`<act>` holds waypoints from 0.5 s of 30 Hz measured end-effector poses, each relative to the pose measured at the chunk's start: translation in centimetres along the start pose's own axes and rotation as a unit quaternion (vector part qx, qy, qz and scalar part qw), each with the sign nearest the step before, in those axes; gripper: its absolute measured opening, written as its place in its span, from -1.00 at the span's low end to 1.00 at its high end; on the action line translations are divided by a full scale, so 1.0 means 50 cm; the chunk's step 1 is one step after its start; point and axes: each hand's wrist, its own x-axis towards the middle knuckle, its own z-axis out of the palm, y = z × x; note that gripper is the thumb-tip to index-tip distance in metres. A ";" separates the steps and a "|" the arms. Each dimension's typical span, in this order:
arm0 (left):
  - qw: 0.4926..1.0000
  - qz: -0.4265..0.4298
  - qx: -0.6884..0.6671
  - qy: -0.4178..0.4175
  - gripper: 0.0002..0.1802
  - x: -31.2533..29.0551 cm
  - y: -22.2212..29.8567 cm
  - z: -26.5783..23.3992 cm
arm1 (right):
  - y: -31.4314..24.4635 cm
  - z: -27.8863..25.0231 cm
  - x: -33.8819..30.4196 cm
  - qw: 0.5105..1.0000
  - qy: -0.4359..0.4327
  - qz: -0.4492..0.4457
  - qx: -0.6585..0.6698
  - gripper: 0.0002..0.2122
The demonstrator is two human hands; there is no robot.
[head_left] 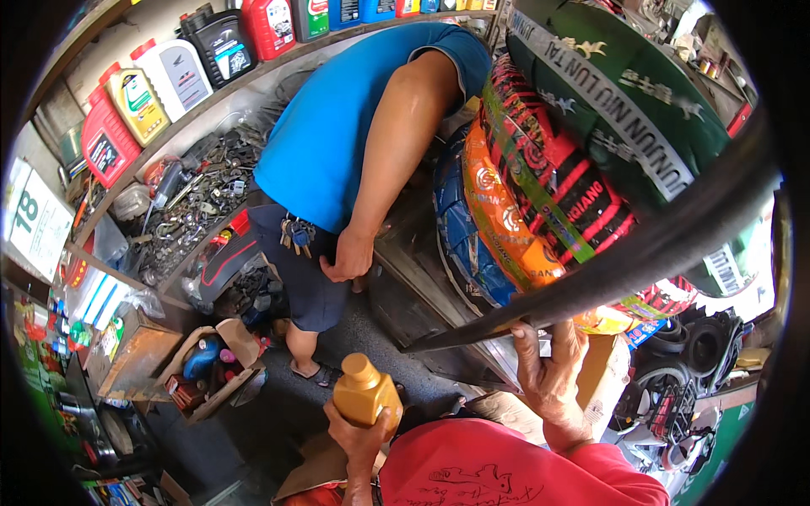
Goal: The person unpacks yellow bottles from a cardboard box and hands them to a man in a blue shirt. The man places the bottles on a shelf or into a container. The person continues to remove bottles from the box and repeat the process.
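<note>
The left hand (359,437) is wrapped around a gold plastic bottle with a round gold cap (368,395), low in the middle and above the dark grey floor (291,426). The right hand (553,379) points its fingers up at a long, curved black strip (591,274) and touches its lower edge; I cannot tell if it grips it. Behind the strip are round bundles in shiny orange wrap (510,223). A person in a blue shirt (329,126) bends over nearby.
</note>
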 end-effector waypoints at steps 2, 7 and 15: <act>1.000 0.009 0.022 0.009 -0.08 0.024 -0.023 -0.017 | -0.007 0.012 -0.007 1.000 0.007 0.022 -0.003 -0.74; 0.999 -0.029 0.025 -0.005 -0.04 0.075 -0.060 -0.014 | 0.023 0.062 -0.001 0.993 0.076 -0.032 0.080 -0.75; 0.998 -0.014 -0.021 -0.058 -0.09 0.128 -0.043 0.044 | 0.052 0.123 0.002 0.991 0.074 -0.038 0.107 -0.60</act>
